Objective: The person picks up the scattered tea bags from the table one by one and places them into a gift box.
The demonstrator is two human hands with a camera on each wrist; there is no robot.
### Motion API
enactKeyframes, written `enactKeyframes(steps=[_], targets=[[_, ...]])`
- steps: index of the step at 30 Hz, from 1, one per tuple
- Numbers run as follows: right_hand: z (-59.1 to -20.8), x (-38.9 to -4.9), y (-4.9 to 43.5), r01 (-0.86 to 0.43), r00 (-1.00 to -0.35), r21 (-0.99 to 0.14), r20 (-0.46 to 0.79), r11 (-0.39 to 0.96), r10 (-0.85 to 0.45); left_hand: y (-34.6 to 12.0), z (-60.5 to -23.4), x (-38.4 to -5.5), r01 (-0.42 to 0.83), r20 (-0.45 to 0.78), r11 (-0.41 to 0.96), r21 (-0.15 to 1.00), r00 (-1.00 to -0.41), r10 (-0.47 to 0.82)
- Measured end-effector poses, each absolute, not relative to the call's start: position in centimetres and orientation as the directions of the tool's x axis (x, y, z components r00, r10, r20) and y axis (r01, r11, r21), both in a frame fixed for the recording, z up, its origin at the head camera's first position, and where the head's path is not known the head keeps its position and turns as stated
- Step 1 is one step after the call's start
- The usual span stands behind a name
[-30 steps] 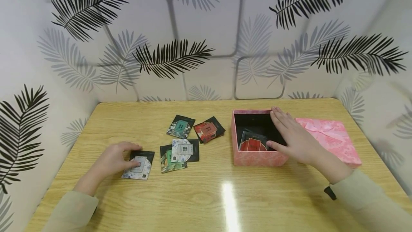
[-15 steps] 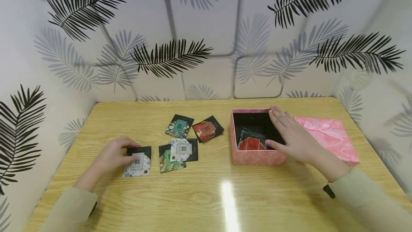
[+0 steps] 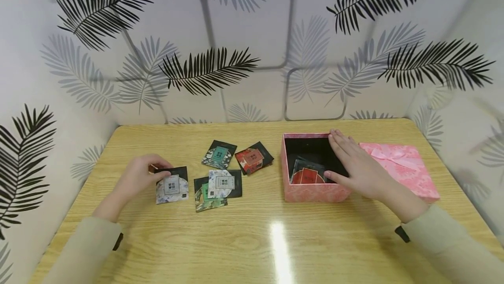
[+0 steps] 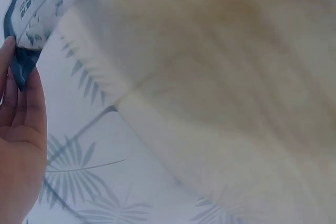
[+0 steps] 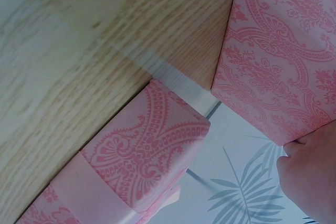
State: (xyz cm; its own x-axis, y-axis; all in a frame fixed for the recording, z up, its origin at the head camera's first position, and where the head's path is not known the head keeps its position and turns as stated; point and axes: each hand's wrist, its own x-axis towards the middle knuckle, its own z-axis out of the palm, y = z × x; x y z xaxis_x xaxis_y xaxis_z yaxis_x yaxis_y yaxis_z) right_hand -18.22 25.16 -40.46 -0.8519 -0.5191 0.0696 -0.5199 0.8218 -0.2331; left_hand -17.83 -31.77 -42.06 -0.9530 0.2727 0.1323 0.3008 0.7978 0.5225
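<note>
My left hand (image 3: 142,173) pinches the black-topped edge of a flat sachet (image 3: 172,186) printed with white and blue flowers and a grey label. In the left wrist view, this sachet (image 4: 42,11) is raised between thumb and fingers. To its right, a similar white-flowered sachet (image 3: 225,183) overlaps a green one (image 3: 202,204). My right hand (image 3: 361,169) rests with straight fingers along the right rim of an open pink box (image 3: 315,193), thumb at the front corner. Inside the black-lined box lies a red-labelled sachet (image 3: 308,176).
Behind the overlapping pair lie a teal-labelled sachet (image 3: 219,156) and some red ones (image 3: 253,160). A pink lid (image 3: 411,170) with a ribbon bow sits right of the box. The wooden table (image 3: 220,249) ends at a leaf-patterned backdrop (image 3: 256,96).
My left hand has lifted the white-flowered sachet from its lower place, moving it up and away from me. My right hand stays on the box.
</note>
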Motion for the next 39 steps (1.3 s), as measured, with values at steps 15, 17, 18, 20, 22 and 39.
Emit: enactKeyframes(steps=[15,17,18,20,22,39], targets=[[-40.5,-18.2,25.1,-0.515,-0.855,-0.232,0.070,0.825,-0.514,-30.1,-37.9,-20.0,0.395,0.200,0.789,0.471,-0.919,0.340],[-40.5,-18.2,25.1,-0.510,-0.858,-0.233,0.066,0.828,-0.510,-29.6,-37.3,-20.4,0.403,0.205,0.792,0.459,-0.915,0.347],[-40.5,-18.2,25.2,-0.508,-0.859,-0.233,0.065,0.829,-0.508,-29.3,-37.0,-20.6,0.407,0.207,0.792,0.455,-0.913,0.351],[-40.5,-18.2,25.2,-0.505,-0.860,-0.233,0.061,0.831,-0.506,-28.6,-36.4,-21.1,0.413,0.206,0.791,0.452,-0.911,0.358],[-40.5,-18.2,25.2,-0.503,-0.861,-0.235,0.056,0.832,-0.505,-27.7,-35.8,-21.4,0.420,0.206,0.789,0.448,-0.907,0.367],[-40.8,-18.4,25.3,-0.521,-0.853,-0.214,0.080,0.827,-0.516,-18.4,-32.6,-25.1,0.610,0.245,0.667,0.428,-0.789,0.564]])
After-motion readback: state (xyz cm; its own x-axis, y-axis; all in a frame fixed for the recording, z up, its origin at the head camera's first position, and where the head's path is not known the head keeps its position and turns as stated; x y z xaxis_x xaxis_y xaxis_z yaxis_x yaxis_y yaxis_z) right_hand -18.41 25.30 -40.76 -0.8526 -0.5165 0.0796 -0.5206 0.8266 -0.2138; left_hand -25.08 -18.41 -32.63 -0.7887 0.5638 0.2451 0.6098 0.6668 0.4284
